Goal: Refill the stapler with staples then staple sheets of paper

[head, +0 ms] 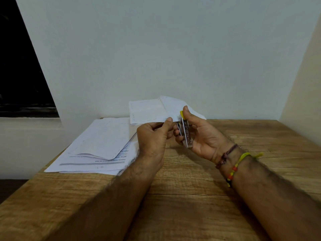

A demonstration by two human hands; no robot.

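Observation:
My right hand (199, 136) holds a small metal stapler (186, 134) with a yellow end, raised above the wooden table (191, 188); my thumb presses on the yellow tip. My left hand (152, 136) pinches the lower edge of some white sheets of paper (151, 110) that it lifts off the table, right beside the stapler's mouth. Whether the paper sits inside the stapler's jaws is hidden by my fingers.
A loose pile of printed papers (97, 148) lies on the table's left part, reaching its left edge. A pale wall stands close behind the table, with a dark window (20, 75) at the left. Thread bracelets circle my right wrist.

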